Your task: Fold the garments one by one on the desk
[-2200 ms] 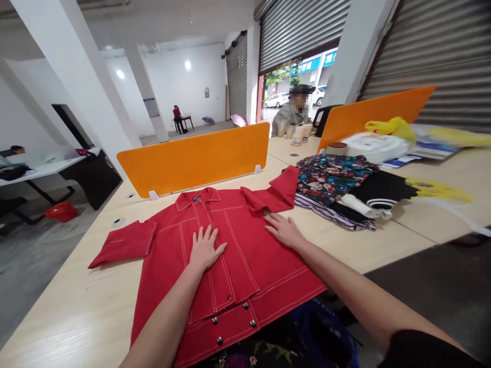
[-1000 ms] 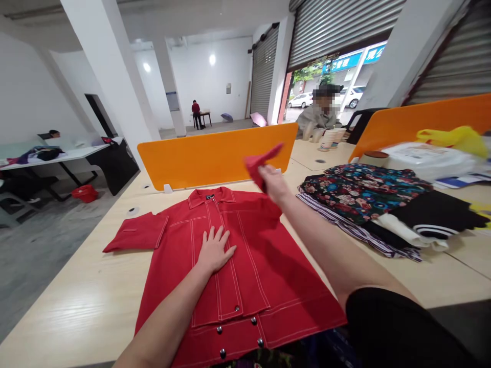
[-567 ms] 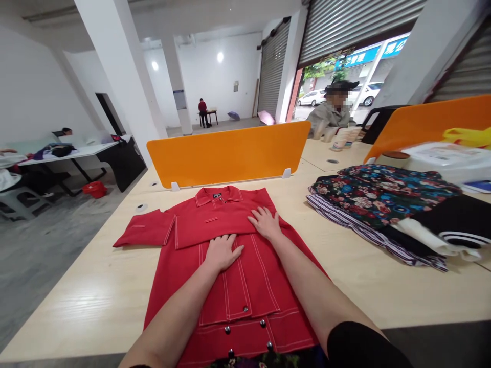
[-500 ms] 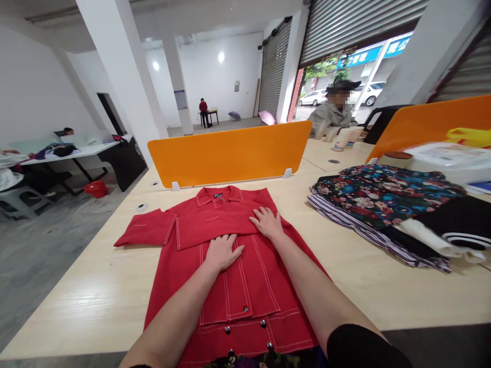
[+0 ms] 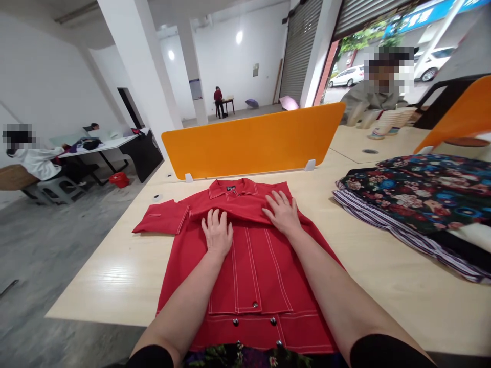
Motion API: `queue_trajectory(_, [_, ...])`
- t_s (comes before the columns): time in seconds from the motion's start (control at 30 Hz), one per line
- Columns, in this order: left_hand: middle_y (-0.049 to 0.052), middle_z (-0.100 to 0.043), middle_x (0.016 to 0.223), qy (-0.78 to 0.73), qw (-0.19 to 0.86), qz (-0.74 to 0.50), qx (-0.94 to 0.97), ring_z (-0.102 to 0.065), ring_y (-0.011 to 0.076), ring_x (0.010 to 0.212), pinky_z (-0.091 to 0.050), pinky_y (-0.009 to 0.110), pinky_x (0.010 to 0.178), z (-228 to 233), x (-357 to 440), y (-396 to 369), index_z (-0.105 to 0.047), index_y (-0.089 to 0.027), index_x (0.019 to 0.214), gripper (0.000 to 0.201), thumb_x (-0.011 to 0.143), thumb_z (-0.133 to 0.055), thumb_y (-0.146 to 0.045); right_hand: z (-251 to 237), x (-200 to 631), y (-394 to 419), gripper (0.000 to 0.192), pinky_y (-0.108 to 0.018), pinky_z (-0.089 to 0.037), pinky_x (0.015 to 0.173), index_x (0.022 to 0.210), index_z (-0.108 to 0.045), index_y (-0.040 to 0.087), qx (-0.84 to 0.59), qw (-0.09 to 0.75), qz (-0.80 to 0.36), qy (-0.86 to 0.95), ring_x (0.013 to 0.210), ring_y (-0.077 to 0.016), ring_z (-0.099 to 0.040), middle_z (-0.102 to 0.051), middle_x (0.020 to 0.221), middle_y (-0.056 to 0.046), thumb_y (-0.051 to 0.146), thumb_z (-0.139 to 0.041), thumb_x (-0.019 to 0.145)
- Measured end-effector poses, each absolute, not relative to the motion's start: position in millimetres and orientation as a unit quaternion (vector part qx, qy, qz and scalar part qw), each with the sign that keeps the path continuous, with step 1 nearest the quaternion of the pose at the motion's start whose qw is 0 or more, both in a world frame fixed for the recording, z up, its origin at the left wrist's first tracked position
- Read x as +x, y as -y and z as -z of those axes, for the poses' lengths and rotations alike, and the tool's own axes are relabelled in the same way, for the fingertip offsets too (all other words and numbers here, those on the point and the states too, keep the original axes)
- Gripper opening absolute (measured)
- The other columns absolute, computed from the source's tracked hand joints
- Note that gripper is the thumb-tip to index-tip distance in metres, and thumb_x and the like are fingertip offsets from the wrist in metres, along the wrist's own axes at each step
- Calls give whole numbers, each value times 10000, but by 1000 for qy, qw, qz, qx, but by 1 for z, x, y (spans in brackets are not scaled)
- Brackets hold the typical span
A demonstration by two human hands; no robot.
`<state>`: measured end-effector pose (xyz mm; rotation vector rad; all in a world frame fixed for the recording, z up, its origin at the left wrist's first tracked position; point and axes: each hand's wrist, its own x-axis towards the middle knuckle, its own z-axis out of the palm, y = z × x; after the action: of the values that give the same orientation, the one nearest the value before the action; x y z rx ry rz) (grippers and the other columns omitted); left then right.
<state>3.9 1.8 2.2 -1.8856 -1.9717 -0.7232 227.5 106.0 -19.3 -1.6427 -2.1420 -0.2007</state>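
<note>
Head view: hands flat on jacket.

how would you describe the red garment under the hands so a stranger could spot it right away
Start at the long orange divider standing across the pale wooden table. Just in front of it a red jacket lies flat, with the left hand and right hand pressing on it. Unlike the floral and striped clothes pile to its right, it is plain red with white stitching and metal snaps.
</note>
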Motion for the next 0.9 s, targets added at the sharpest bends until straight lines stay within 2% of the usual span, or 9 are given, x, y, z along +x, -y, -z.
queue_trajectory(0.1, [133,-495,1386,675,163,252,-674,-341,287,1357,-215,470,1116,-5,3,1,-507,-175,1340,452,945,-375,-352,22,223,-107,527,-594,-169,1120,1403,-448,237,-568,176,16,804,1419,-276,-230,-315,1541,-83,483,-321,955])
queue_trajectory(0.2, [137,-570,1275,666,145,260,-684,-432,281,1281,-261,460,1088,-12,1,4,-569,-187,1275,420,956,-357,-359,25,222,-110,508,-603,-170,1117,1381,-471,247,-570,147,-28,808,1389,-276,-301,-376,1508,-89,484,-320,957])
queue_trajectory(0.33, [129,-586,1250,659,115,222,-709,-466,258,1243,-308,435,1078,-14,-4,0,-615,-192,1197,439,976,-290,-386,19,221,-108,494,-597,-172,1120,1379,-475,251,-568,185,-34,801,1377,-265,-326,-413,1483,-92,461,-315,961])
queue_trajectory(0.47, [120,-379,1502,712,42,93,-695,-252,395,1394,-232,608,1095,-2,-8,-9,-471,-215,1391,603,933,-296,-567,13,211,-102,557,-622,-115,1124,1460,-371,271,-553,232,9,800,1426,-293,-214,-332,1534,-73,499,-287,958])
queue_trajectory(0.6, [72,-239,1576,728,-16,38,-684,-156,444,1419,-150,699,1078,8,-11,-15,-345,-270,1472,694,899,-268,-654,19,203,-100,629,-661,-140,1102,1473,-342,324,-560,99,-55,821,1431,-332,-177,-271,1563,-27,615,-278,919])
queue_trajectory(0.67, [76,-268,1565,729,-37,54,-681,-175,424,1420,-165,681,1089,5,-14,-16,-361,-251,1463,688,905,-273,-643,23,202,-102,635,-643,-139,1113,1472,-343,326,-563,75,-66,821,1435,-322,-169,-252,1570,-10,626,-255,920])
queue_trajectory(0.77, [124,-346,1524,739,-48,97,-665,-289,334,1397,-271,533,1121,-8,-27,-16,-376,-160,1442,653,926,-335,-558,27,204,-104,635,-628,-124,1126,1474,-342,321,-562,77,-62,821,1440,-313,-156,-240,1574,2,622,-242,924])
queue_trajectory(0.83, [148,-363,1508,753,-2,112,-648,-329,299,1376,-327,459,1103,-19,-45,-14,-381,-126,1425,605,921,-409,-459,27,205,-105,635,-625,-130,1127,1473,-346,319,-559,81,-63,823,1438,-315,-164,-248,1572,0,621,-247,923])
queue_trajectory(0.9, [157,-356,1509,773,64,101,-623,-312,322,1377,-349,478,1074,-27,-69,-11,-401,-137,1403,573,879,-488,-352,28,206,-106,636,-624,-137,1126,1470,-353,316,-557,88,-63,824,1435,-318,-172,-261,1568,-7,622,-254,922])
